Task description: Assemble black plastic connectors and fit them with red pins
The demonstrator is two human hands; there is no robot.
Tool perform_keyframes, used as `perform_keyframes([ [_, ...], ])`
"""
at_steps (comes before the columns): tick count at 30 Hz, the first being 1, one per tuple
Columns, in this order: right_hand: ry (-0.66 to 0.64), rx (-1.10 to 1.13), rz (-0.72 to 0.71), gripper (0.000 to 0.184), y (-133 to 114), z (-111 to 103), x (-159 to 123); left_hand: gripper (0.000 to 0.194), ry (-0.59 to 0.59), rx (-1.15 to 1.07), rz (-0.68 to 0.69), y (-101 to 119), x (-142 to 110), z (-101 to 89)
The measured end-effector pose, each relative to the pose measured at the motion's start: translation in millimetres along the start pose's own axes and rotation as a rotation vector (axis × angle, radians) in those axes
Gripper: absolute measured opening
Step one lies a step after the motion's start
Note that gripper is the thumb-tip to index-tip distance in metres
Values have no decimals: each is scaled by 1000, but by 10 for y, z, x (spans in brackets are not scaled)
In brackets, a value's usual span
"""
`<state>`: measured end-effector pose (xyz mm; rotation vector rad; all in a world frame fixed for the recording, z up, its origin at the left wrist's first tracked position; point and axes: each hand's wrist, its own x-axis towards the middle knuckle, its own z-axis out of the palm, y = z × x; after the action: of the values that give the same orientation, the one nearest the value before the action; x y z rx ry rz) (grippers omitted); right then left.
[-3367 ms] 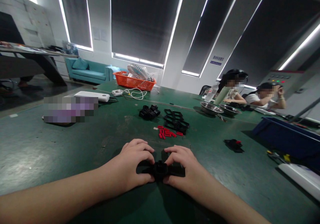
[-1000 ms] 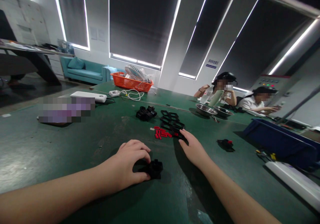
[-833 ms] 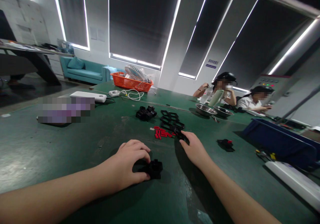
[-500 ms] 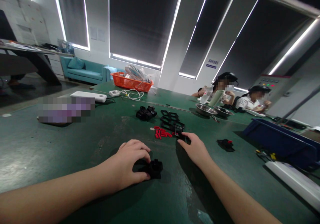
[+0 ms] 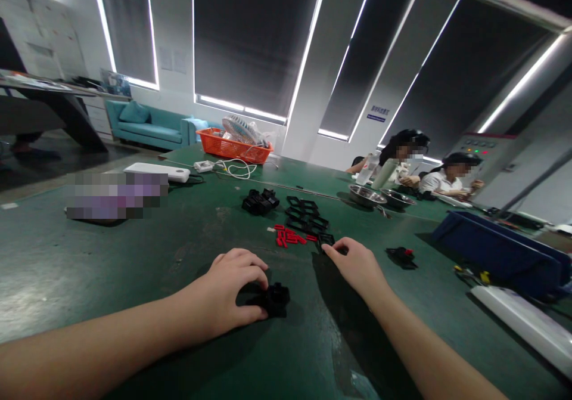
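Observation:
My left hand (image 5: 230, 287) has its thumb and fingers closed around a black plastic housing (image 5: 279, 297) that rests on the table. Farther out, my right hand (image 5: 357, 264) pinches a black rectangular frame (image 5: 326, 241), which is tilted up beside the red pieces. Several flat black frames (image 5: 307, 216) lie in a group just beyond it. Several small red plastic pieces (image 5: 289, 236) are scattered left of my right fingertips. Behind them sits a cluster of black plastic parts (image 5: 260, 201). A black part with a red bit (image 5: 401, 257) lies to the right of my right hand.
On the green table (image 5: 187, 257) stand an orange basket (image 5: 235, 148), a white power bank-like box (image 5: 157, 172), two metal bowls (image 5: 367, 195) and a blue bin (image 5: 500, 254). A long white bar (image 5: 522, 322) lies at right. Two people sit at the far right.
My right hand has shifted slightly, and the black frame at its fingertips is now lifted and tilted nearer to me, apart from the group. My left hand stays on the black housing.

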<state>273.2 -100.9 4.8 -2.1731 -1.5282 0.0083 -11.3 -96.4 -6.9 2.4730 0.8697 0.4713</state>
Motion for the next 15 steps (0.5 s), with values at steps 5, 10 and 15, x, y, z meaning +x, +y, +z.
perform_keyframes([
  [5, 9, -20, -58, 33, -5, 18, -22, 21, 9, -5, 11, -6, -3, 6],
  [10, -11, -47, -116, 36, -7, 55, -23, 22, 4, -9, 9, -11, 1, 5],
  [15, -57, -23, -98, 45, 2, -31, -38, 20, 15, -20, 10, -11, -2, 10],
])
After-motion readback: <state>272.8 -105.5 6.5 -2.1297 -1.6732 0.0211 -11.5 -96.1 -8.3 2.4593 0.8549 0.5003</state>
